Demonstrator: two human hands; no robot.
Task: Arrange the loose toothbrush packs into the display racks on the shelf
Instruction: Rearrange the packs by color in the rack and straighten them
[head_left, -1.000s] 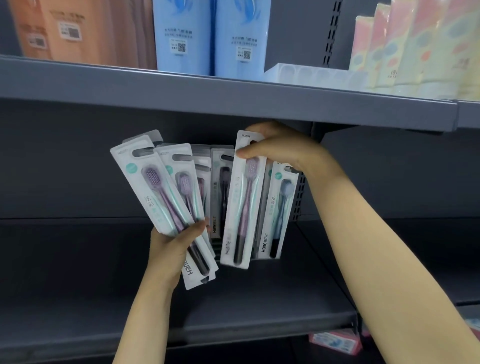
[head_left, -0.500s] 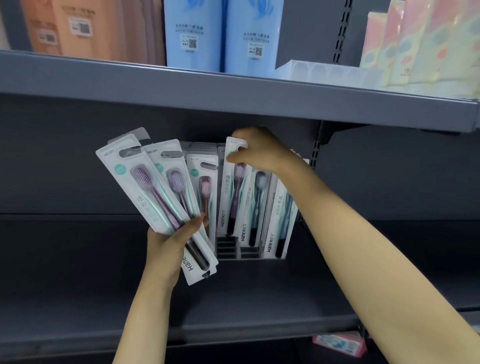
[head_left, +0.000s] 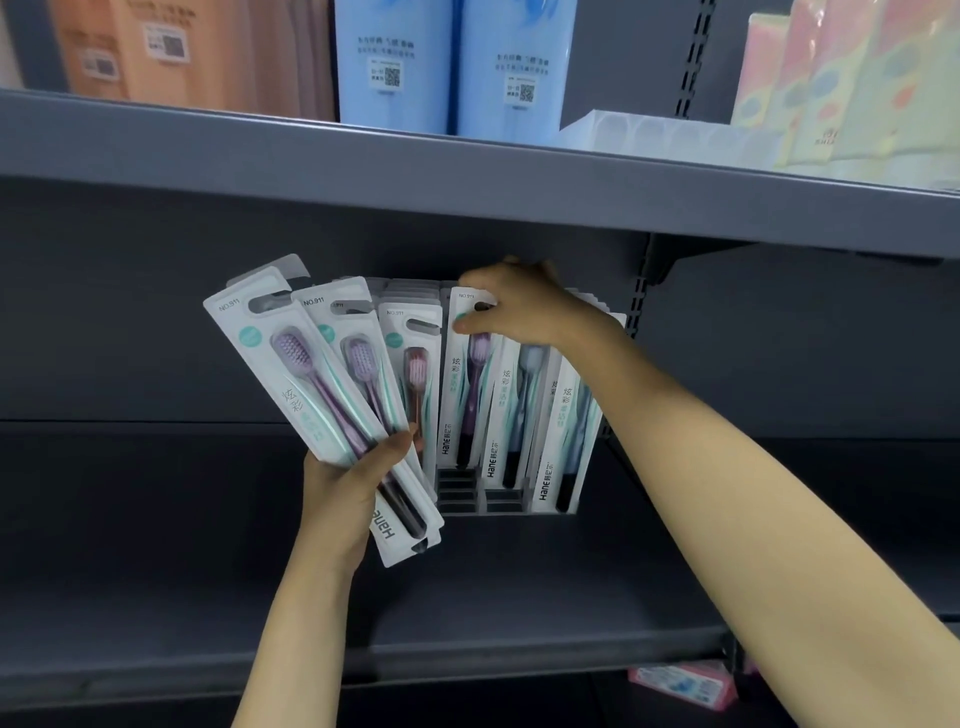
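Looking from the big structure inward, I see the grey shelf (head_left: 156, 545) carrying the slotted display rack (head_left: 480, 501) at its back, already holding upright rows of toothbrush packs, while blue bags (head_left: 452, 62) stand on the shelf above. My right hand (head_left: 519, 306) is up at the rack, thumb and fingers curled to pinch the top edge of one purple toothbrush pack (head_left: 470, 384), which stands nearly vertical with its foot low in a front slot; I judge it is close to seated but cannot tell whether it has bottomed out. My left hand (head_left: 353, 483) sits just left of the rack and lower, fingers and thumb wrapped round the lower ends of a fan of loose packs (head_left: 311, 384). What the coming move turns on, as I read it: those loose packs lean up and to the left, long axes tilted away from the rack's upright slots, and they lie down-left of my right hand, so each needs turning upright before going in.
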